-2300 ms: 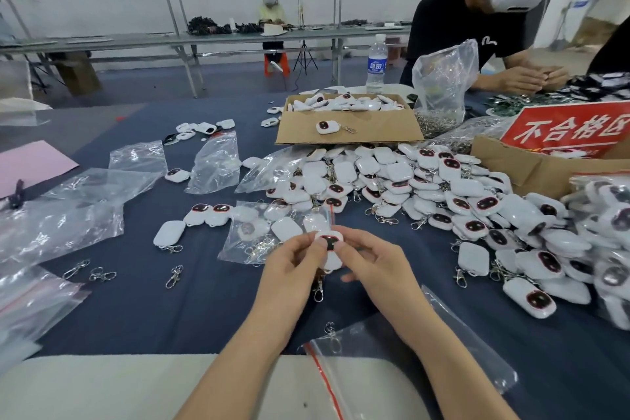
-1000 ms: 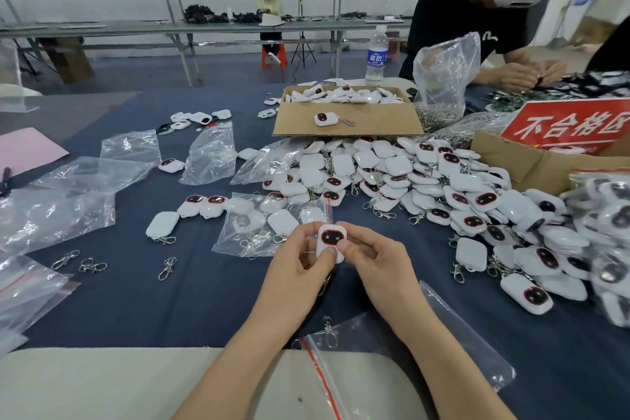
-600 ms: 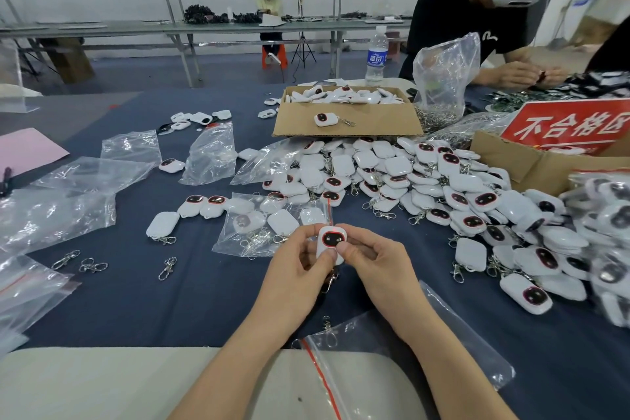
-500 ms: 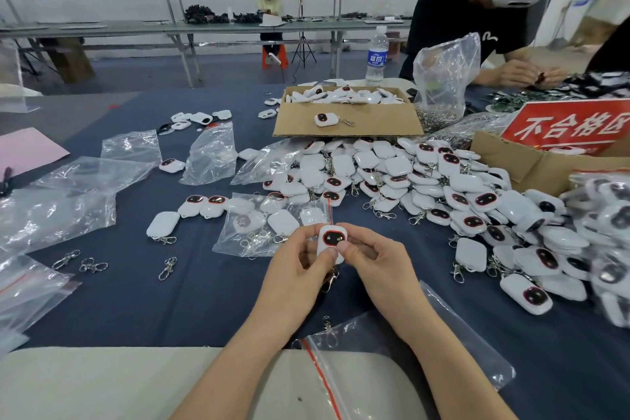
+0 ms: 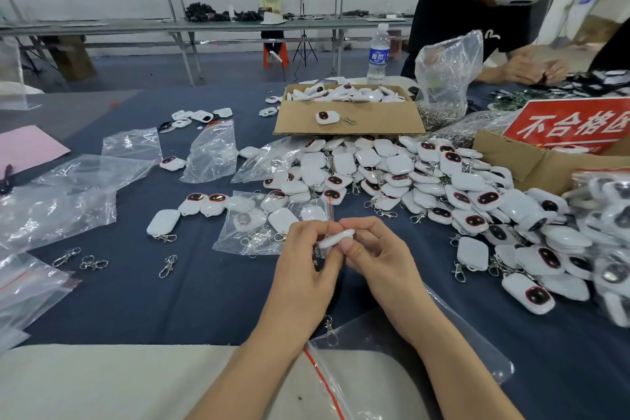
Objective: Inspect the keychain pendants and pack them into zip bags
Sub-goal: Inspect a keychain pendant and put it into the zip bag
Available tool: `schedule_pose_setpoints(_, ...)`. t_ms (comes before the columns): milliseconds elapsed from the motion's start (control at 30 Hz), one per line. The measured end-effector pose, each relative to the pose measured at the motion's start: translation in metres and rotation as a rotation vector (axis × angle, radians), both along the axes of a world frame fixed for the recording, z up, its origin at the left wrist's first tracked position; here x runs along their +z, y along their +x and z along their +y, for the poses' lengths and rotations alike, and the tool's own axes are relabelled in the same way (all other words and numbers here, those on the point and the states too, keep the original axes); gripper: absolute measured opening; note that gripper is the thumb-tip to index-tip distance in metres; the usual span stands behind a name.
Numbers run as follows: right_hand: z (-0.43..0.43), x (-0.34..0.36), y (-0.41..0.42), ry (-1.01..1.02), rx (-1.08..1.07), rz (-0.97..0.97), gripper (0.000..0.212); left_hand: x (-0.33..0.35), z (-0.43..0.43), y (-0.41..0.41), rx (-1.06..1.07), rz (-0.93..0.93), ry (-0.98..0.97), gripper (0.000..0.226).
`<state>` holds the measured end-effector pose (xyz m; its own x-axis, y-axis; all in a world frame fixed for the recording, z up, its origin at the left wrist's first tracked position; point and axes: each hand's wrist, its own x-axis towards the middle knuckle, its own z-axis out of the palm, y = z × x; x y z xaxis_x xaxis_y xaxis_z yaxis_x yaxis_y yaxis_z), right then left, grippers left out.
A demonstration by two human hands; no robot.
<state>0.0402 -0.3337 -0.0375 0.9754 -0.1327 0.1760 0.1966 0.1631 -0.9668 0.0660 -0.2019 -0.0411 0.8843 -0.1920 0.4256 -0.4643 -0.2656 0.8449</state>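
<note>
I pinch one white pendant (image 5: pixel 336 238) between the fingertips of my left hand (image 5: pixel 306 269) and my right hand (image 5: pixel 378 259), holding it edge-on above the dark blue tablecloth (image 5: pixel 204 297), so I see only its thin white side and not its face. Its clasp hangs down between my palms, mostly hidden. Just beyond my knuckles lies a zip bag (image 5: pixel 272 225) already holding several pendants and their metal clips. To the right spreads a big heap of loose pendants (image 5: pixel 426 187), reaching close to my right hand. Under my right forearm an empty zip bag with a red strip (image 5: pixel 392 368) lies flat, with a stray clasp (image 5: pixel 329 326) just beside its mouth. On the left are crumpled clear bags (image 5: pixel 85 187), a few single pendants and three loose clasps (image 5: pixel 81 259). Farther back stand a cardboard box (image 5: pixel 347 116) with pendants in it, a water bottle (image 5: pixel 378 54) and a red sign (image 5: pixel 576 123). Across the table another person (image 5: pixel 477 10) works with both hands.
</note>
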Motion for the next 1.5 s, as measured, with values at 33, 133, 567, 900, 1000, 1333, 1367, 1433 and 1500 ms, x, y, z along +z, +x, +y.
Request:
schedule_pose_setpoints(33,0.000,-0.001,0.000,0.012,-0.002,0.005,0.015,0.000,0.000,0.000,-0.010,0.059,-0.040,0.032)
schedule_pose_setpoints(133,0.000,-0.002,0.001,0.059,-0.025,0.025,0.015,0.005,0.003,0.001,-0.032,0.210,-0.160,0.033)
schedule_pose_setpoints(567,-0.002,-0.003,0.000,0.041,0.003,0.034,0.014,0.009,0.008,0.003,-0.112,0.335,-0.296,0.025)
schedule_pose_setpoints(900,-0.002,-0.004,0.003,0.047,-0.061,0.072,0.029,0.006,0.009,0.006,-0.115,0.322,-0.170,0.063)
schedule_pose_setpoints(1000,-0.003,-0.003,0.002,0.048,-0.069,0.059,0.031,0.006,0.009,0.006,-0.132,0.316,-0.191,0.059)
schedule_pose_setpoints(1333,-0.005,-0.004,0.002,0.014,-0.092,0.025,0.022,0.002,0.010,0.010,-0.106,0.328,-0.240,0.048)
schedule_pose_setpoints(1367,-0.005,-0.004,0.002,0.022,-0.093,0.025,0.025,0.003,0.010,0.010,-0.106,0.327,-0.241,0.049)
schedule_pose_setpoints(1433,-0.004,-0.002,0.002,0.062,-0.078,0.018,0.031,0.004,0.010,0.009,-0.111,0.322,-0.254,0.049)
schedule_pose_setpoints(1500,-0.003,-0.001,0.001,0.085,-0.022,0.003,0.032,0.004,0.011,0.008,-0.109,0.344,-0.308,0.046)
